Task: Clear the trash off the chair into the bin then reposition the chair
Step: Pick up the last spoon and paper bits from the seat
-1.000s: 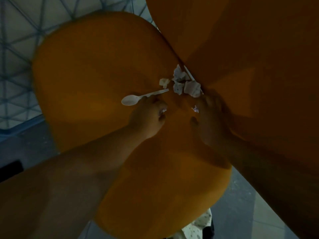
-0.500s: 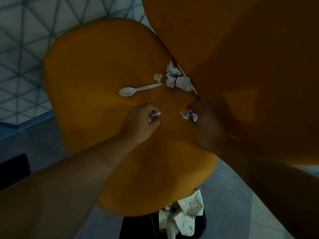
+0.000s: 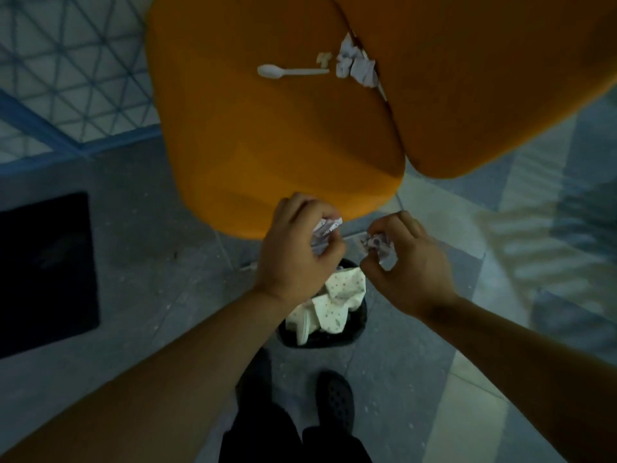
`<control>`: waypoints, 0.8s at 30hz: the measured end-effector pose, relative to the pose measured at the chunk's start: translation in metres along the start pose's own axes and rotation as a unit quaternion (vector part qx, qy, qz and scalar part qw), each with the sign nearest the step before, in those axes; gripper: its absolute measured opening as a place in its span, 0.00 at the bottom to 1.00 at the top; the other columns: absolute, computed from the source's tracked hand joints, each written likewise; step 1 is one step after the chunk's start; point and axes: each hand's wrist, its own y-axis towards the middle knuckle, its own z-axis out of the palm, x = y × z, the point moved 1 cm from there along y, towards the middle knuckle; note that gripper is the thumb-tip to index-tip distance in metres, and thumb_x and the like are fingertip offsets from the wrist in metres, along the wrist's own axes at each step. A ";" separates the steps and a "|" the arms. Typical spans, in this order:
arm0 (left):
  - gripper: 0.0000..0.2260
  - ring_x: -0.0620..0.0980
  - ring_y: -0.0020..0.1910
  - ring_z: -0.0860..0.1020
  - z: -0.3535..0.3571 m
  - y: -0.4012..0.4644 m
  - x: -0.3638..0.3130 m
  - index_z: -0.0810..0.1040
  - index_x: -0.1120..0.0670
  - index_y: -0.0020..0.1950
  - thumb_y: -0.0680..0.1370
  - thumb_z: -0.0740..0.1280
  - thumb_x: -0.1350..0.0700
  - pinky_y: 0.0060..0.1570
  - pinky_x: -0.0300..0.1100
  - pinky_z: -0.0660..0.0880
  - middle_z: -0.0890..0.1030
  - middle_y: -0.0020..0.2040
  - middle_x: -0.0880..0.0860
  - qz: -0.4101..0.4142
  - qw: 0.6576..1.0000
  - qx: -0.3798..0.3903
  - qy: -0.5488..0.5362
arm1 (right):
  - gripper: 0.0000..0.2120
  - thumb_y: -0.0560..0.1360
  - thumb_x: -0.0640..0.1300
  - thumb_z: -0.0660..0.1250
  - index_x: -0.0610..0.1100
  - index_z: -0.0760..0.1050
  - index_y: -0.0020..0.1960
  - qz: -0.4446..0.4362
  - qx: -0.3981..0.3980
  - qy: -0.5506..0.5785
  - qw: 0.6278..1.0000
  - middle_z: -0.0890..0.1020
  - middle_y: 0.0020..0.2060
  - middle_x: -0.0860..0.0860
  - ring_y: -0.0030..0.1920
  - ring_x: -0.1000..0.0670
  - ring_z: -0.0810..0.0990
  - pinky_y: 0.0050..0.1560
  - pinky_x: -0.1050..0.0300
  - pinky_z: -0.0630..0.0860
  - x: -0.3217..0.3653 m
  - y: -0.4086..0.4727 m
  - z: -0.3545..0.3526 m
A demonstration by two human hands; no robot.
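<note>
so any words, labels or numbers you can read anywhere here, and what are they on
None can be read.
Crumpled paper in the left hand: faint purplish marks, too blurred to read.
Crumpled paper in the right hand: same, dark specks only.
Paper in the bin: a dotted pattern, no text.
White plastic spoon and paper scraps on the chair: no lettering visible.

Both forearms bare to the frame edge; no sleeves, watch, rings or gloves seen. Left hand (image 3: 293, 252) and right hand (image 3: 405, 267): uncovered, nails short as far as the dim light allows. Lower body in dark trousers (image 3: 293, 436) (black or near-black, fabric detail lost in shadow). One dark clog-type shoe (image 3: 335, 399) with perforated upper; the other foot not clearly made out.
</note>
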 end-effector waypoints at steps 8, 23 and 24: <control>0.07 0.49 0.47 0.74 0.031 -0.100 0.087 0.76 0.58 0.49 0.74 0.71 0.63 0.46 0.34 0.68 0.73 0.50 0.53 -0.102 0.995 -0.008 0.002 | 0.12 0.71 0.42 0.70 0.46 0.75 0.54 0.001 0.043 0.029 0.999 0.77 0.50 0.50 0.47 0.46 0.77 0.43 0.55 0.74 -0.004 -0.068 0.079; 0.10 0.55 0.54 0.77 0.088 -0.140 0.167 0.79 0.57 0.58 0.78 0.67 0.57 0.56 0.48 0.75 0.78 0.56 0.56 -0.215 0.973 0.086 -0.003 | 0.18 0.74 0.46 0.68 0.46 0.72 0.63 -0.040 0.118 -0.041 0.991 0.76 0.59 0.46 0.59 0.42 0.75 0.59 0.51 0.66 -0.021 -0.050 0.163; 0.10 0.54 0.54 0.77 0.082 -0.138 0.163 0.79 0.57 0.58 0.78 0.68 0.58 0.56 0.52 0.77 0.78 0.55 0.56 -0.199 0.977 0.078 -0.015 | 0.21 0.74 0.48 0.68 0.48 0.70 0.66 -0.022 0.162 -0.057 0.985 0.75 0.62 0.47 0.62 0.42 0.73 0.62 0.49 0.66 -0.025 -0.049 0.167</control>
